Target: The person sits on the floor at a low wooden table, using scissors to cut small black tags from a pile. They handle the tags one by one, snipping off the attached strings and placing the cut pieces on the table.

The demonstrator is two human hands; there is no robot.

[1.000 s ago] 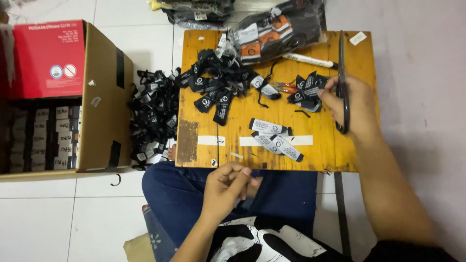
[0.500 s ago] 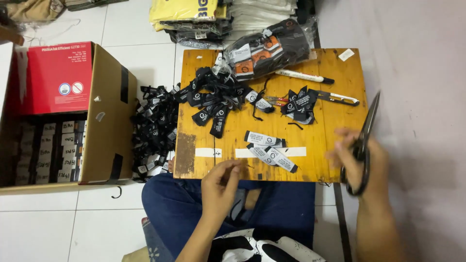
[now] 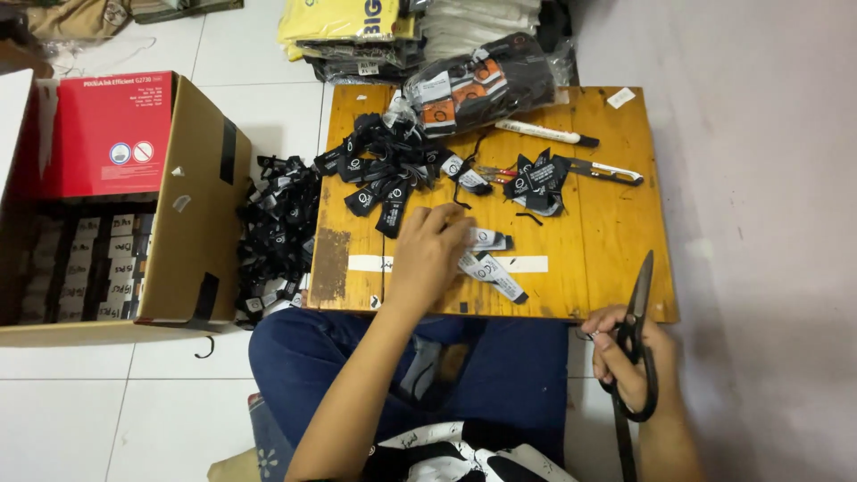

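now left hand point(image 3: 428, 254) touches labels point(image 3: 489, 268); right hand point(image 3: 629, 357) grips scissors point(image 3: 636, 335).

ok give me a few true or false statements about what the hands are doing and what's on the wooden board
1. The right hand holds black scissors. True.
2. The left hand rests on the cardboard box. False: it lies on the wooden board, on the black and white tags.
3. A white marker lies on the board near its far edge. True.
4. The scissors are cutting a tag. False: they are held off the board's near right corner, blades pointing away from the person, touching no tag.
5. The box stands to the right of the board. False: it stands to the left.
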